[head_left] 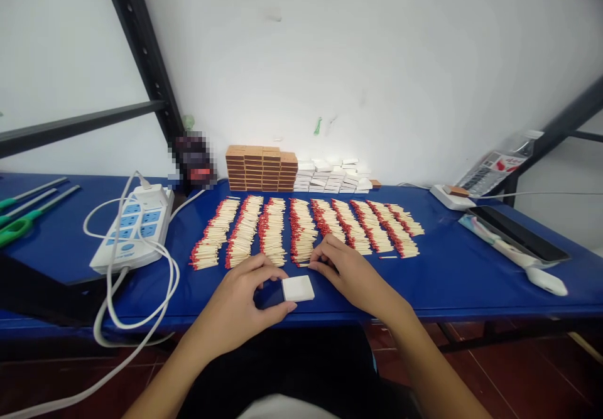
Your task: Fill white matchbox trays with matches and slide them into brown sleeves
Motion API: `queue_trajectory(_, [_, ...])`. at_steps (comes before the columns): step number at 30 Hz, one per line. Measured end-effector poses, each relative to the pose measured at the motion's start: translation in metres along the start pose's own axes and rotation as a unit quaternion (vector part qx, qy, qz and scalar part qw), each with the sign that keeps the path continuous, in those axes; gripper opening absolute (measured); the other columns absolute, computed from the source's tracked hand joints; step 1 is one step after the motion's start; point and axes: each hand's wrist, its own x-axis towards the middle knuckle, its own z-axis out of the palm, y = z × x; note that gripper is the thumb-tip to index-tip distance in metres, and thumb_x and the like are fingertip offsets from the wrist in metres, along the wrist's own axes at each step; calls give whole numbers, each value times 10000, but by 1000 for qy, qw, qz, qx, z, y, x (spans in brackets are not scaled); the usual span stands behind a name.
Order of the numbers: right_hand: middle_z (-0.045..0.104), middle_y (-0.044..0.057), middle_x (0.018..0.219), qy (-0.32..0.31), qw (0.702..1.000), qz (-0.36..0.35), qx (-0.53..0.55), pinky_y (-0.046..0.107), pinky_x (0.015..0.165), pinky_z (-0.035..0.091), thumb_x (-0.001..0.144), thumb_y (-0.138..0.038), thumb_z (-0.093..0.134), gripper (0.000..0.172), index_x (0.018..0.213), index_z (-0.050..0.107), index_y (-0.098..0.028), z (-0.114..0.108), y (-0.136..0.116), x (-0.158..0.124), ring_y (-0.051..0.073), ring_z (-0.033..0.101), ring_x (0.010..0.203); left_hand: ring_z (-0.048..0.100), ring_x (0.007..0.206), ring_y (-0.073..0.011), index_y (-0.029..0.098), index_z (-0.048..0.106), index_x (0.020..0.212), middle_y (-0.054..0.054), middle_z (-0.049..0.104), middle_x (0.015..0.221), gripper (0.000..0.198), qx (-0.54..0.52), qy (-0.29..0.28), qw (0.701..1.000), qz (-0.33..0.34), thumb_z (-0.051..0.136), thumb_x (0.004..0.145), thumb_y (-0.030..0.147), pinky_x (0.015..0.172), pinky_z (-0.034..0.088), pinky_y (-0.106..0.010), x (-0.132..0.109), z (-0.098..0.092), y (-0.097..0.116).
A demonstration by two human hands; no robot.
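A small white matchbox tray (298, 288) lies on the blue table in front of me. My left hand (249, 290) curves around its left end, thumb at the near edge and fingertips at the far corner. Just beyond it, my right hand (342, 271) has thumb and index finger pinched at the near end of a row of matches (302, 233); a match seems to be between the fingertips, partly hidden. More red-tipped matches (245, 233) lie in several rows to either side. One loose match (388, 257) rests by the right-hand rows.
Along the wall stand stacked brown matchbox sleeves (261, 171) and piled white trays (332, 177). A power strip (136, 224) with looping white cables and green-handled tools (19, 229) occupy the left. Rightward are a plastic bottle (502, 163), a black phone (518, 232) and a white-handled item (511, 252).
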Motion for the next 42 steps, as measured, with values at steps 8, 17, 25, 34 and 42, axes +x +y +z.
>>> queue_trajectory(8, [622,36,1044,-2,1000,-8,-13,348,823,541,1077,-215,618,78,1009,650,-236,-2,-1,-2,200,661,913,652,934,-195,270,753,1099,-12,705,1086,215,4,9,1000,2,832,919,358,813,530,-330,1,1,0])
queue_trajectory(17, [620,41,1039,-8,1000,-2,-29,348,801,542,1099,-222,565,135,973,612,-236,-4,-5,-2,198,660,889,653,929,-197,275,751,1095,-7,706,1079,201,9,10,1000,1,829,923,345,824,519,-336,1,0,3])
queue_trajectory(25, [627,49,1057,-6,1000,-12,-26,354,817,539,1104,-217,566,121,991,608,-232,-8,-19,-6,205,662,922,658,963,-201,270,751,1098,-13,709,1097,199,3,14,1000,0,824,924,334,837,524,-338,2,1,2])
queue_trajectory(34, [641,55,1049,-9,992,-45,-115,347,718,524,1083,-187,604,80,1018,612,-232,4,-42,-18,220,679,878,661,925,-203,259,750,1107,-33,721,1112,201,6,24,1000,11,817,924,309,801,529,-334,1,3,2])
queue_trajectory(42, [650,57,1074,-15,996,-39,-75,363,790,549,1090,-172,582,94,1045,634,-236,-2,-42,-18,216,682,905,683,965,-209,268,744,1118,-30,726,1126,204,6,32,999,28,816,931,302,825,549,-328,0,2,2])
